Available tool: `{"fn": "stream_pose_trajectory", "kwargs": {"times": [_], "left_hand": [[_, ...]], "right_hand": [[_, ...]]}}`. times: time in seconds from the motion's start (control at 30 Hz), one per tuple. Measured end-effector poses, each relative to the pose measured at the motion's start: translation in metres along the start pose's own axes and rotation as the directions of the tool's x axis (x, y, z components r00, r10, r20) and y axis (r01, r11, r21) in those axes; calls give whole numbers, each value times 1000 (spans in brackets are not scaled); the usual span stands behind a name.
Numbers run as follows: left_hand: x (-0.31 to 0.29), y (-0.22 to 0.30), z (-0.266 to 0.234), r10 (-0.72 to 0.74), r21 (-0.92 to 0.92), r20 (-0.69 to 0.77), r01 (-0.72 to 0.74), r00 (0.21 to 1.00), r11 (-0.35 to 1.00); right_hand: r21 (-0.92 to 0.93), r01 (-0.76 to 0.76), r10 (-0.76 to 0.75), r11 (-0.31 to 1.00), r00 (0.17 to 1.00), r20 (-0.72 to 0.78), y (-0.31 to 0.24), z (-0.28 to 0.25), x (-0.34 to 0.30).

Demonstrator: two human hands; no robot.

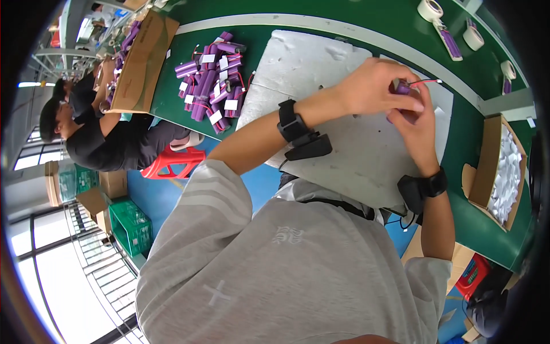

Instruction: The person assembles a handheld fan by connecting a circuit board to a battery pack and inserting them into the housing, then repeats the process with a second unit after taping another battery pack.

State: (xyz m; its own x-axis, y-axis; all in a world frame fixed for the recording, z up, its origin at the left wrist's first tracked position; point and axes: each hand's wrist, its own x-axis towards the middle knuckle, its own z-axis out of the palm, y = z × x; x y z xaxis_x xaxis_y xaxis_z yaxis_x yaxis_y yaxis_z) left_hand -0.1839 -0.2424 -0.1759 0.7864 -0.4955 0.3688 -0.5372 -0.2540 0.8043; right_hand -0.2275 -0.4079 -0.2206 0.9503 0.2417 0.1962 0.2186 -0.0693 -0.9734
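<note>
Above the far right part of a grey-white foam sheet [321,63], both hands meet around a purple battery pack [403,89]. My left hand [375,86] comes in from the left, its thumb and fingers closed on the pack. From below, my right hand [419,123] grips the same pack. A red lead with a white plug sticks out to the right. Most of the pack is hidden by my fingers. Left of the sheet lies a heap of purple battery packs [207,86] with white labels and red and black leads.
At the left stands a cardboard box [150,63] with more purple packs, beside a seated co-worker [109,137]. At the right is an open cardboard box [487,166] of silvery-white pieces. Tape rolls [429,10] lie at the back of the green table [255,40].
</note>
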Motion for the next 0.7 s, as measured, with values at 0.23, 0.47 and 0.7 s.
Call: {"fn": "stream_pose_trajectory", "kwargs": {"times": [0.23, 0.47, 0.7], "left_hand": [[84, -67, -82, 1, 198, -358, 75, 934, 977], [141, -224, -178, -57, 599, -638, 541, 768, 591], [176, -237, -180, -408, 460, -559, 679, 722, 572]], "right_hand": [[218, -170, 200, 961, 972, -124, -13, 0, -7], [174, -160, 173, 972, 983, -61, -12, 0, -5], [139, -211, 222, 967, 973, -66, -8, -2, -1]]}}
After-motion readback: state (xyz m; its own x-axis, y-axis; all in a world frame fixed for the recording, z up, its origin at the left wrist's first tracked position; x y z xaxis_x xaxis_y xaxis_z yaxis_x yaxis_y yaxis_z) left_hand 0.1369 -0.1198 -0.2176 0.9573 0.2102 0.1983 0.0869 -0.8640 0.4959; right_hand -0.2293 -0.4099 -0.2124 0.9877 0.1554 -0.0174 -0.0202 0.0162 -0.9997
